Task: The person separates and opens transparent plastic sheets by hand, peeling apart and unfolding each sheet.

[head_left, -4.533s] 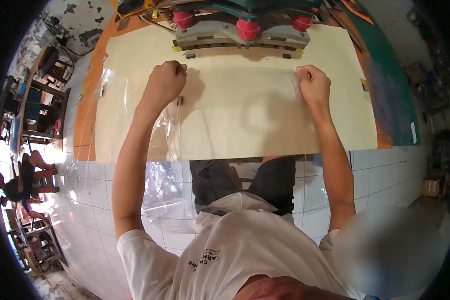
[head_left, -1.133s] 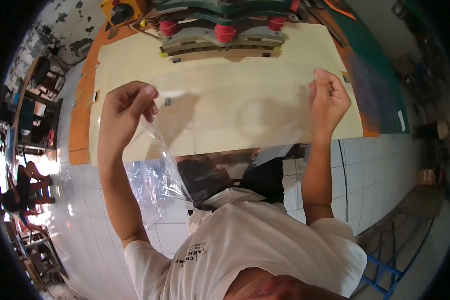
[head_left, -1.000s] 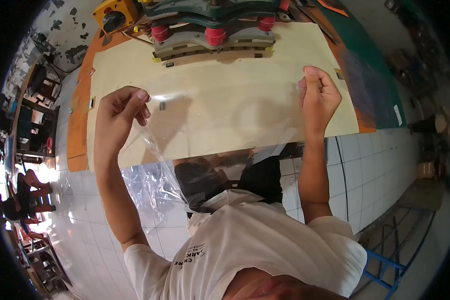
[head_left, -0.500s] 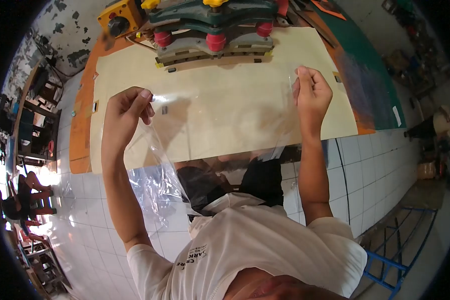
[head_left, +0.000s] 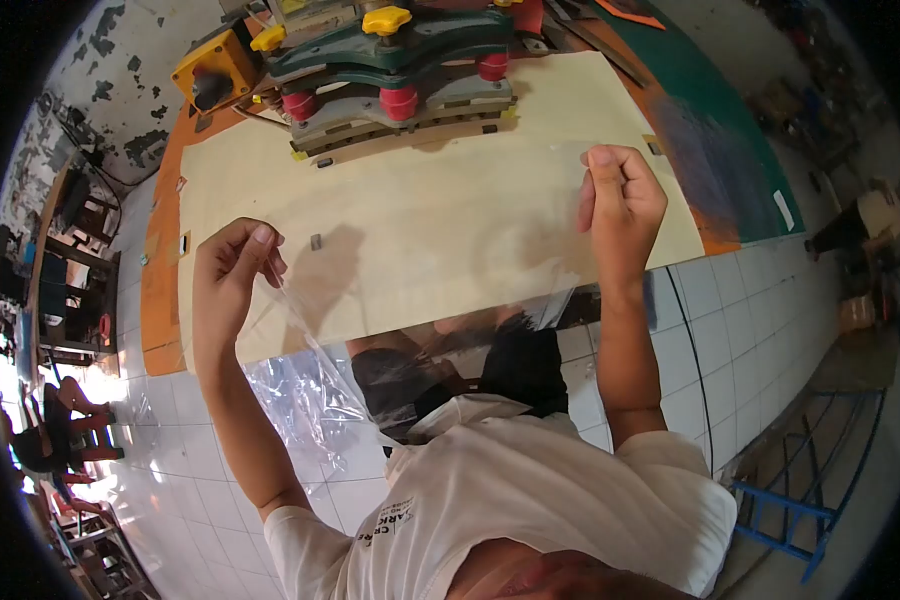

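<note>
Between my two raised hands hangs a clear plastic sheet (head_left: pixel 320 370), its crumpled lower part draping past the table edge over my lap. My left hand (head_left: pixel 238 268) pinches its upper left corner between thumb and fingers, over the left of the cream board (head_left: pixel 450 220). The upper right corner is in the pinched fingers of my right hand (head_left: pixel 620 195), over the board's right side. A small dark piece (head_left: pixel 317 242) lies on the board, right of my left hand. Beyond both hands stands a green and grey machine (head_left: pixel 395 75) with red rollers and yellow knobs.
A yellow switch box (head_left: pixel 215 72) sits at the back left of the orange table (head_left: pixel 160 320). A green mat (head_left: pixel 760 190) covers the table's right end. A blue metal frame (head_left: pixel 795 510) stands at lower right. People are visible at far left (head_left: pixel 45 440) and far right (head_left: pixel 870 215).
Compared with the earliest frame, my hands are farther apart and have turned thumb-up, with the sheet between them. The view has shifted, showing more of the machine and its yellow knobs.
</note>
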The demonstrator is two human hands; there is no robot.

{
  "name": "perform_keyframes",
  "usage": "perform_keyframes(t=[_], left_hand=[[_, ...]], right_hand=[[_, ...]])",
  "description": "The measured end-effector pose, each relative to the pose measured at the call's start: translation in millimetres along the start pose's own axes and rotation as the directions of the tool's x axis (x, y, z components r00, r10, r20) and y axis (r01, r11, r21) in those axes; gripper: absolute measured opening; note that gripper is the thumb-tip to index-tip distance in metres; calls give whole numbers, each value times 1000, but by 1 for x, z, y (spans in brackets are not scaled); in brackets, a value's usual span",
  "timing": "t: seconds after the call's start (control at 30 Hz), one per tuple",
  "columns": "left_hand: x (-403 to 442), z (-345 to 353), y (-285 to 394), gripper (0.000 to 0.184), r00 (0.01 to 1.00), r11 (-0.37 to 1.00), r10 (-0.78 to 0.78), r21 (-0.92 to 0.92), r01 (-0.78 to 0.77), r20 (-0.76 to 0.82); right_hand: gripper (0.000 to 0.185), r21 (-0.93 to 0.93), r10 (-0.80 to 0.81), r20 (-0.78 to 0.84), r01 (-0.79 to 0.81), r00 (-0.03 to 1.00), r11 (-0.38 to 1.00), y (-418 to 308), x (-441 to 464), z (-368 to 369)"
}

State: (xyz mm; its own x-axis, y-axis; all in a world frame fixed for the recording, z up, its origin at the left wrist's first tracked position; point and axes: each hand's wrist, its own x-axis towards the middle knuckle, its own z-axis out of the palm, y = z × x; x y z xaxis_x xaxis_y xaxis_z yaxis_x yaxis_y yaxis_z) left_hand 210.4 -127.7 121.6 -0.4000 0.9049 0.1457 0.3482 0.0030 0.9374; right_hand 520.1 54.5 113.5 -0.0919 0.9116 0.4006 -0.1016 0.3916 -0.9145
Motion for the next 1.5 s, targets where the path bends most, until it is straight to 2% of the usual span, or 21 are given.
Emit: perform_keyframes(t=[0.17,0.27,0.33,0.37,0.4,0.43,0.47,0.5,0.53,0.57,0.67,0.77,0.93,1.0,1.07,1.17,1.3,1.37,1.43,1.5], left_hand=[[2,7,8,26,998,1000,-15,-2,15,-55],[15,10,5,23,997,997,4,77,3,-83],[30,9,-2,24,998,991,-16,131,24,-65],[38,9,-6,24,999,982,-31,184,37,-36],[47,10,-13,24,998,982,-38,183,45,-45],[58,10,-21,25,995,962,-87,255,96,-45],[69,10,-29,26,990,935,-135,325,143,-49],[79,9,-37,26,989,934,-139,325,149,-56],[90,7,-46,27,978,916,-207,346,204,-30],[99,6,-54,27,962,894,-274,367,257,-6],[120,5,-77,26,960,860,-278,455,229,43],[136,10,-86,26,952,811,-307,522,263,-3],[152,17,-92,25,932,709,-362,640,296,-29],[158,19,-98,26,926,679,-376,670,301,-35],[163,20,-108,27,930,542,-358,793,277,-80],[160,21,-113,30,943,570,-314,772,280,-110],[160,19,-113,34,926,600,-368,738,308,-87],[160,18,-116,36,922,574,-367,751,327,-121],[158,17,-113,36,925,582,-358,744,329,-130],[159,15,-116,37,928,591,-346,737,328,-135]], right_hand=[[24,-49,11,4,-11,1000,999,11,7,3],[25,-120,-28,5,28,1000,992,32,19,9],[25,-295,22,18,-16,1000,955,52,31,14],[25,-294,27,29,-17,999,956,63,36,16],[24,-380,19,54,3,998,925,74,40,20],[23,-461,9,79,29,997,887,84,45,24],[23,-458,8,88,33,996,888,91,50,28],[21,-465,125,98,-66,987,883,98,53,32],[20,-472,238,105,-162,966,866,106,58,35],[20,-470,238,109,-161,965,868,118,63,39],[20,-549,246,122,-141,961,823,151,77,48],[20,-614,242,96,-134,966,778,170,84,53],[19,-767,145,76,-35,986,641,175,86,58],[19,-782,146,68,-38,987,622,168,84,60],[18,-795,142,55,-42,988,605,166,84,61],[18,-800,135,63,-31,989,599,166,85,63],[19,-783,112,58,-24,992,622,166,86,62],[19,-770,107,59,-23,992,638,167,88,63],[20,-785,174,-4,-111,985,610,169,91,65],[21,-784,186,6,-111,982,611,168,92,64]])
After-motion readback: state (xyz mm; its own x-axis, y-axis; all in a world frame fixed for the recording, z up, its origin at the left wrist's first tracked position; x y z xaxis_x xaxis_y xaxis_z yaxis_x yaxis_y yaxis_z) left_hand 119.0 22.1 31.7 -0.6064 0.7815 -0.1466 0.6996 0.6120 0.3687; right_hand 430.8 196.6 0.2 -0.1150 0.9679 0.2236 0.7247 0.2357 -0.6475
